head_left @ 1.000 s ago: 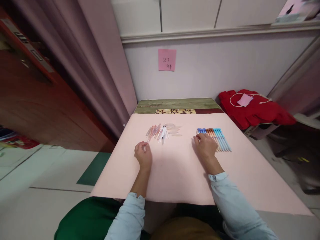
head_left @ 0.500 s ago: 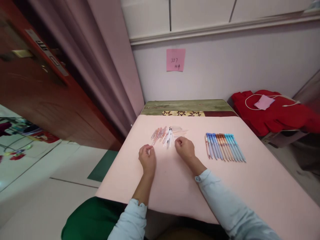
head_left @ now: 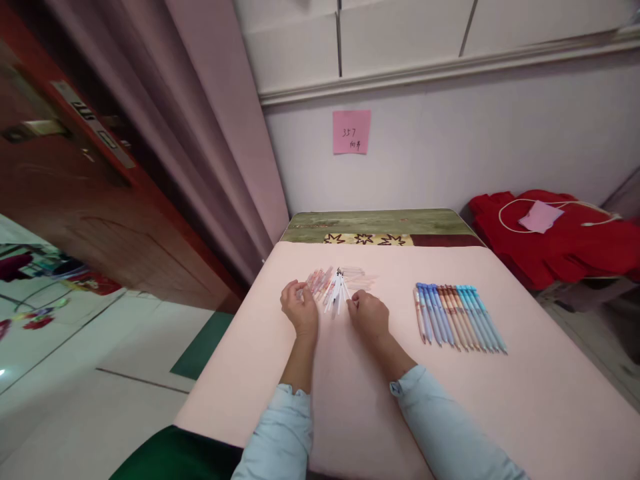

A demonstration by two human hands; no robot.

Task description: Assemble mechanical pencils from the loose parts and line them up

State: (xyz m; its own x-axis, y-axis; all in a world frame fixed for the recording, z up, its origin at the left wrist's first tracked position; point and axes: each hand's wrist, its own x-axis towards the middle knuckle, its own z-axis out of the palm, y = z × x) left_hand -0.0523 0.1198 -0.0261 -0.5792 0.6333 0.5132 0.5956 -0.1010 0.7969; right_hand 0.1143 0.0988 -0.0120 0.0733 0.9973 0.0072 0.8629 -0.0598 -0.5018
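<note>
A loose heap of pen parts (head_left: 334, 285), clear and pinkish barrels with white refills, lies near the far middle of the pink table top (head_left: 450, 400). My left hand (head_left: 300, 311) rests with curled fingers at the heap's left edge, touching the pinkish pieces. My right hand (head_left: 369, 313) sits just right of the heap, fingers pinched near a white refill; what it grips is too small to make out. To the right, a neat row of assembled pens (head_left: 457, 313), blue, orange and light blue, lies side by side.
A green patterned cloth (head_left: 375, 227) shows beyond the pink cover, against the wall with a pink sticky note (head_left: 351, 132). A red garment with a white cable (head_left: 555, 233) lies at the right. A curtain and a wooden door stand on the left.
My right hand left the row of pens and came across to the heap of parts. My left hand moved forward into the heap's left edge. The camera tilted slightly.
</note>
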